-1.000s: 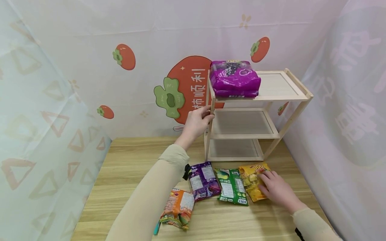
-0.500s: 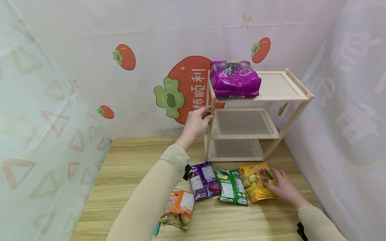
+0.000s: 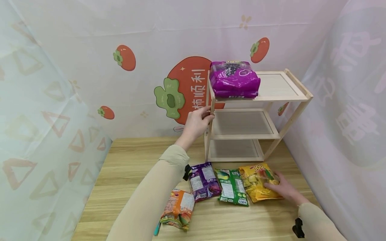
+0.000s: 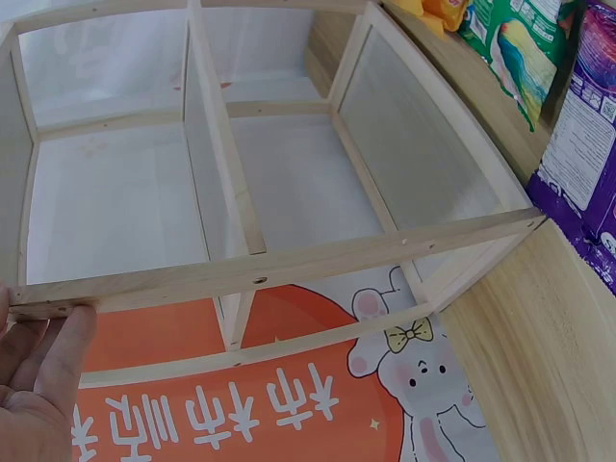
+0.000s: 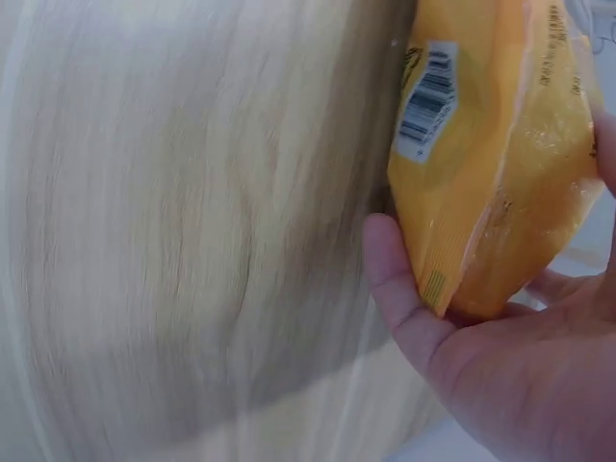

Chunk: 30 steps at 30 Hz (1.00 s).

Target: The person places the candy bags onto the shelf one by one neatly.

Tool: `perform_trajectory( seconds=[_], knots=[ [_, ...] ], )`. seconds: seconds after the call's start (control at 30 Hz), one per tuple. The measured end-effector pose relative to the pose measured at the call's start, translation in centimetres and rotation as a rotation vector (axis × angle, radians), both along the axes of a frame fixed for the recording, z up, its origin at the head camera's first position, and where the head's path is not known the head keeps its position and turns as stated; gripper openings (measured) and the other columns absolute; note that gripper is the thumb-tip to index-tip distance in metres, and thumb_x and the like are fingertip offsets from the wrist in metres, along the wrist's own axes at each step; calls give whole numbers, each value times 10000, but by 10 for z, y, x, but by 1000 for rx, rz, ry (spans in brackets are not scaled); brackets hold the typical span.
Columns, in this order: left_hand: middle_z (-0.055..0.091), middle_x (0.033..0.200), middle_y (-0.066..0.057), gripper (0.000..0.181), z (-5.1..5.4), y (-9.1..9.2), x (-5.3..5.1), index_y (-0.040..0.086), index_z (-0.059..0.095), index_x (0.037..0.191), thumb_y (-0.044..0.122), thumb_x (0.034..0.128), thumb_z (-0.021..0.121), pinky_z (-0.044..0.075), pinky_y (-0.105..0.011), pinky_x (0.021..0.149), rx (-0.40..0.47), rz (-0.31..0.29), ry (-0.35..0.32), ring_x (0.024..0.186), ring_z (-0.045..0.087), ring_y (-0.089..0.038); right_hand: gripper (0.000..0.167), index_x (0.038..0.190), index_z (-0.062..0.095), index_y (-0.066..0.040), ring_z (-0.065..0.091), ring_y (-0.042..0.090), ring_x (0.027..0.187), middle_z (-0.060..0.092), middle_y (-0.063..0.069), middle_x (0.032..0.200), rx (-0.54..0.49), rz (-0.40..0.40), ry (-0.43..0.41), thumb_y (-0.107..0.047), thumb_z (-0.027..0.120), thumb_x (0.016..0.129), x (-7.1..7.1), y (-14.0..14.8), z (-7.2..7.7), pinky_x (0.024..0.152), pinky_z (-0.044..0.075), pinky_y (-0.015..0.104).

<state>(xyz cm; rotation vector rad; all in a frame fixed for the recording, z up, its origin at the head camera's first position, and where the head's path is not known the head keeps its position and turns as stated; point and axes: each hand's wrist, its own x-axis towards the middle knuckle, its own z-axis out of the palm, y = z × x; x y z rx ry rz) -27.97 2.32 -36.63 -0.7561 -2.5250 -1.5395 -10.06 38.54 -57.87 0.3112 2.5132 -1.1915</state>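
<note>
My left hand (image 3: 196,124) grips the front left post of a pale wooden rack (image 3: 280,87) that has three shelves. In the left wrist view, the fingertips (image 4: 67,346) show curled on that post. At the front right of the table, my right hand (image 3: 285,190) holds the right side of a yellow candy bag (image 3: 254,180). The right wrist view shows the bag's barcode end (image 5: 428,101) between the thumb and fingers, raised at that side. On the rack's top shelf, at its left end, sits a plump purple bag (image 3: 235,80).
Left of the yellow bag lie a green bag (image 3: 232,187) and a dark purple bag (image 3: 205,180) on the wooden table (image 3: 129,160). An orange bag (image 3: 178,207) lies nearer, partly behind my left sleeve. Printed cloth walls (image 3: 144,50) enclose the table.
My right hand has slid from the top of the yellow bag to its right side and now holds it there. The left hand stays on the rack post.
</note>
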Motion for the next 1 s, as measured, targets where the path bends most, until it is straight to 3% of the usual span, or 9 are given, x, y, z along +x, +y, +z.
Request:
perform_trajectory(
  seconds=[0.13, 0.23, 0.43, 0.63, 1.0],
  knots=[
    [746, 1180, -130, 391, -1, 0, 0, 54, 621, 1391, 132, 1009, 657, 605, -272, 845, 7, 2, -13, 1070, 733, -210, 1020, 1587, 20, 38, 454, 579, 1272, 210, 453, 1504, -126, -76, -44, -410, 692, 964, 1, -1, 0, 854, 576, 574],
    [747, 1180, -128, 394, 0, 0, 0, 54, 619, 1394, 136, 1010, 657, 604, -270, 845, 9, -4, -20, 1069, 734, -210, 990, 1585, 25, 31, 529, 527, 1201, 207, 439, 1498, -183, -116, -41, -341, 702, 964, 4, -1, -2, 773, 614, 503],
    [746, 1181, -128, 396, 0, -1, 0, 54, 618, 1396, 137, 1011, 656, 604, -273, 847, 9, -3, -20, 1068, 734, -210, 932, 1578, 62, 45, 618, 344, 1088, 317, 410, 1442, -223, -152, -16, -304, 684, 978, 8, 1, -3, 798, 607, 438],
    [743, 1184, -139, 399, 0, -1, -1, 46, 613, 1399, 130, 1011, 654, 604, -268, 843, 15, -11, -20, 1072, 733, -218, 948, 1594, 36, 55, 629, 257, 1052, 370, 389, 1430, -223, -183, -9, -332, 663, 998, 13, 4, -7, 798, 592, 364],
    [742, 1192, -131, 398, -1, -1, -2, 57, 614, 1401, 141, 1013, 653, 603, -258, 839, 17, -14, -30, 1070, 733, -210, 973, 1583, -26, 93, 589, 278, 1102, 311, 395, 1471, -206, -219, 22, -369, 621, 1023, 18, 11, -3, 800, 569, 285]
  ],
)
